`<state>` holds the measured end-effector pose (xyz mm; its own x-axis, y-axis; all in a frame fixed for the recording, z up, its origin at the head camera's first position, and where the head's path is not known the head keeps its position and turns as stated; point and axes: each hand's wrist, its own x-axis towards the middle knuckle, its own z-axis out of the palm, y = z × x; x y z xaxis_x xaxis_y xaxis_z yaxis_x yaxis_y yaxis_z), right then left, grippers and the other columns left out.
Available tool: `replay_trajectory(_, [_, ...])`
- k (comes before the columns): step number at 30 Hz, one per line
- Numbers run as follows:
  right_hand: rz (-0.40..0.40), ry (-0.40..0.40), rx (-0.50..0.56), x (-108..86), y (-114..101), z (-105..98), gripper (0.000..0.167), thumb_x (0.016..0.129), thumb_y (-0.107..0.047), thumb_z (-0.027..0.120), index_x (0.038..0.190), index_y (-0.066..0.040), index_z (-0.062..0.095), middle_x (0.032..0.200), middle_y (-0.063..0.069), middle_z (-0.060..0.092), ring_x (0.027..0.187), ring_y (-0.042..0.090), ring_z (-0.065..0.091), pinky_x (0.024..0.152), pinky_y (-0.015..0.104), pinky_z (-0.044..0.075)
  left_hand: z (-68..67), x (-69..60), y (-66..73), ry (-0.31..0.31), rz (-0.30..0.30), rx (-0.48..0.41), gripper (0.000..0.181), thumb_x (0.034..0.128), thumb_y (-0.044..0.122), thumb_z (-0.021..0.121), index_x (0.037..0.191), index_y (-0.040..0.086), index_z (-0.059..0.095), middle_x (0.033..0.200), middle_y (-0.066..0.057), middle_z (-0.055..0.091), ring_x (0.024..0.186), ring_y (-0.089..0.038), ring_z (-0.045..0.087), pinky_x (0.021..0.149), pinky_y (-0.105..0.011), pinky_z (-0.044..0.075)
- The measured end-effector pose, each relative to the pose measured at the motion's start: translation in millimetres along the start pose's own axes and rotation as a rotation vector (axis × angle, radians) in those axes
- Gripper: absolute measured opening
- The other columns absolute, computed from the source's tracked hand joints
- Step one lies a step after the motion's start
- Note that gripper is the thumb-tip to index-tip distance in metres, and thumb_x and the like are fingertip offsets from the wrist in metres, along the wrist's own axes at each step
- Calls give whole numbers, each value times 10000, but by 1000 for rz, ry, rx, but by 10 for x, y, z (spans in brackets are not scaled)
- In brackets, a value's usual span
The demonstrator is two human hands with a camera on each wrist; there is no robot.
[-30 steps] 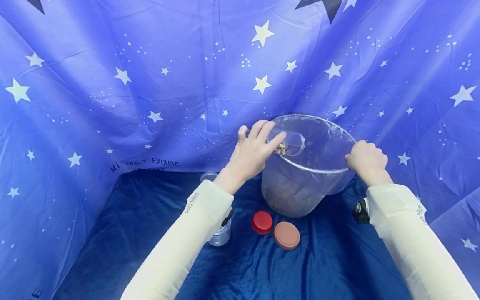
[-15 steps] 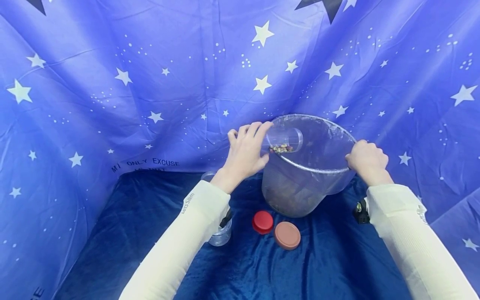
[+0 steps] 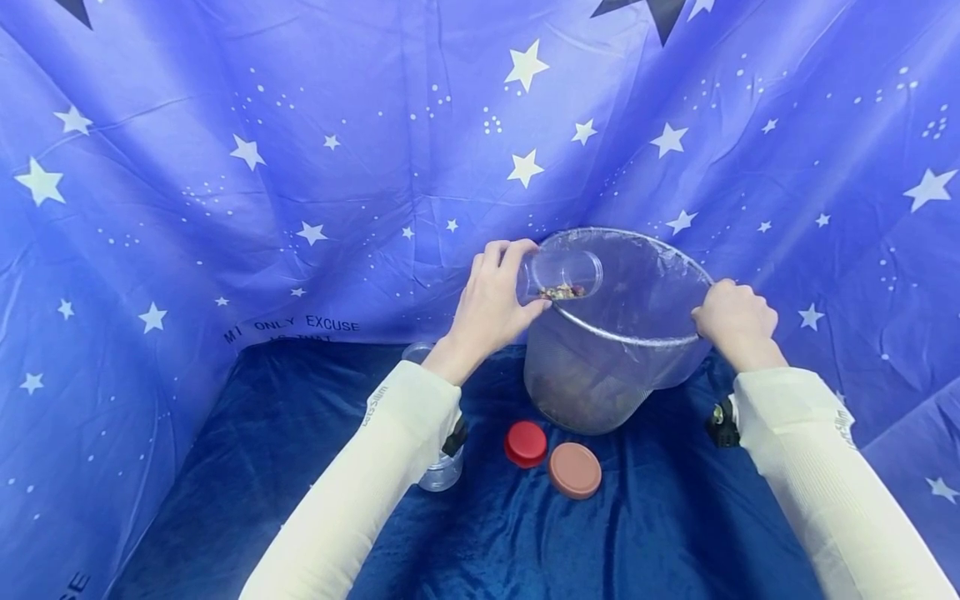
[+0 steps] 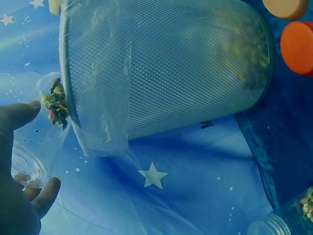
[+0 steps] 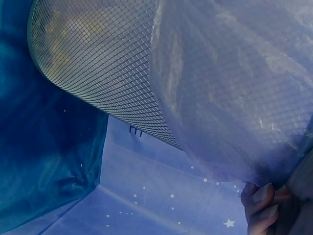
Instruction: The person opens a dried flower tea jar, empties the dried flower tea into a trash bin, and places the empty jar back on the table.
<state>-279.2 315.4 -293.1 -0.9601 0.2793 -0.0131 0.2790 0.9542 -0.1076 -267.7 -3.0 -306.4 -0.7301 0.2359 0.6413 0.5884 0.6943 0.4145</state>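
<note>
A clear plastic jar (image 3: pixel 567 268) lies on its side over the near left rim of a mesh wastebasket (image 3: pixel 592 375). My left hand (image 3: pixel 491 304) grips it around the base end, and its mouth points right, over the basket. Dried flower buds (image 4: pixel 56 104) rest along the lower wall of the jar. A thin plastic bag lines the basket and folds over its rim; yellowish stuff shows dimly through the mesh low down. On the right side, my right hand (image 3: pixel 735 323) grips the rim, fingers curled over the bag's edge.
A red lid (image 3: pixel 526 443) and a pinkish-orange lid (image 3: pixel 574 471) lie on the dark blue cloth (image 3: pixel 480 550) before the basket. Another clear jar (image 3: pixel 441 475) is partly hidden under the left forearm; in the left wrist view, a jar (image 4: pixel 271 226) holds some buds. Starry curtain surrounds the cloth.
My left hand has shifted left along the jar to its base end, fingers regripping. The jar has moved slightly left, still lying sideways. My right hand stays on the rim.
</note>
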Motion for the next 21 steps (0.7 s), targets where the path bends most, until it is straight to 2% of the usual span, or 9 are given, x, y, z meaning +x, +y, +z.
replay_trajectory(6, [0,0,-2,-6,-9,-16,596,962,-296,508,1224,233,427,1168,481,499,1045,630,535,758,616,486,-4,35,34,28,-39,-32,727,765,313,843,1321,52,455,1239,-119,567,1062,-316,559,943,-402,478])
replay_trajectory(12, [5,-1,-6,-11,-9,-24,612,962,-299,510,1239,238,414,1175,484,490,1057,635,525,777,622,482,-12,63,84,17,-77,-88,673,786,311,829,1334,94,506,1319,-107,549,1181,-289,557,1003,-414,471])
replay_trajectory(21, [4,-9,1,-4,-13,-11,603,967,-294,516,1241,235,423,1166,478,502,1045,622,536,759,612,484,-24,95,133,-1,9,-142,648,799,201,819,1379,136,537,1389,-161,517,1261,-339,517,1054,-448,446])
